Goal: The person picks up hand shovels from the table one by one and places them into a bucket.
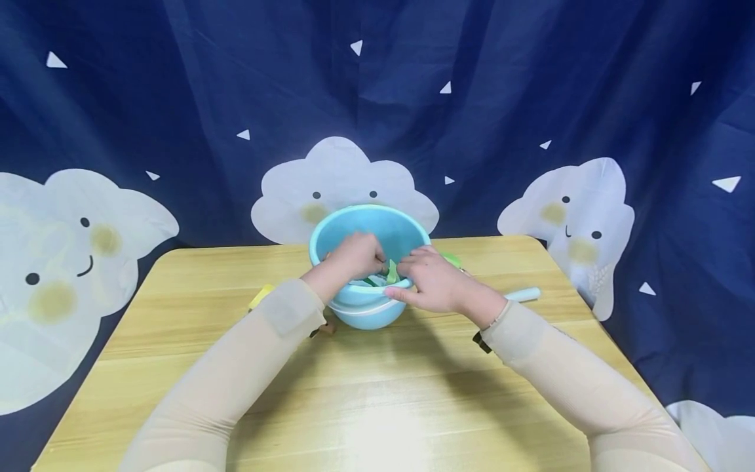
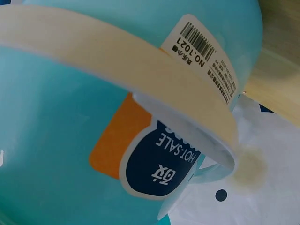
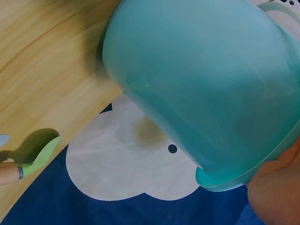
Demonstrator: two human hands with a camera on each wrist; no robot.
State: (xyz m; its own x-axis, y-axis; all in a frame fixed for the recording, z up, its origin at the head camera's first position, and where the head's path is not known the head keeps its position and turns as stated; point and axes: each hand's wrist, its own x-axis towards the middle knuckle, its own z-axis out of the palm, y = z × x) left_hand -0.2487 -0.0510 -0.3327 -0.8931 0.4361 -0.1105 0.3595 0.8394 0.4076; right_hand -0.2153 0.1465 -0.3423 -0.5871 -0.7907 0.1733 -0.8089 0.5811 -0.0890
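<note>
A light blue bucket [image 1: 368,318] stands on the table, its mouth facing me. My left hand [image 1: 356,254] reaches over the rim into it with bent fingers; whether they pinch anything is hidden. My right hand [image 1: 433,282] holds the near right rim, thumb outside and fingers inside. A green piece [image 1: 392,273] shows between the hands, with other contents partly hidden. In the left wrist view, a pale handle [image 2: 117,56] crosses the labelled bucket wall [image 2: 51,117]; the left hand is out of sight there. The right wrist view shows part of the right hand [image 3: 274,187] at the rim.
A small green shovel [image 3: 40,157] with a wooden handle lies on the table [image 1: 377,393]. To the bucket's right is a light blue handle [image 1: 523,294]; a yellow item [image 1: 260,296] lies left, mostly behind the sleeve. A blue cloud-patterned curtain [image 1: 401,98] hangs behind.
</note>
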